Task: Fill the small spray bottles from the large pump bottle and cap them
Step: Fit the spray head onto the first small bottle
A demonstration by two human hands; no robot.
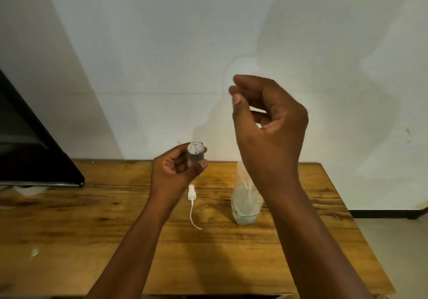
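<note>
My left hand (172,173) grips a small clear spray bottle (196,153) upright above the table, its threaded neck uncapped. The bottle's white spray cap (192,195) lies on the wooden table (92,229) just below, with its thin dip tube trailing toward me. To the right stands the large clear pump bottle (245,202), holding a little liquid at its base. My right hand (268,122) is raised over that bottle's top with curled fingers. The hand and wrist hide the pump head, so any hold on it cannot be made out.
A dark flat screen or panel (34,150) leans at the table's back left corner. A pale wall runs behind the table. The table's right edge drops to a light floor (393,252) with a dark skirting strip.
</note>
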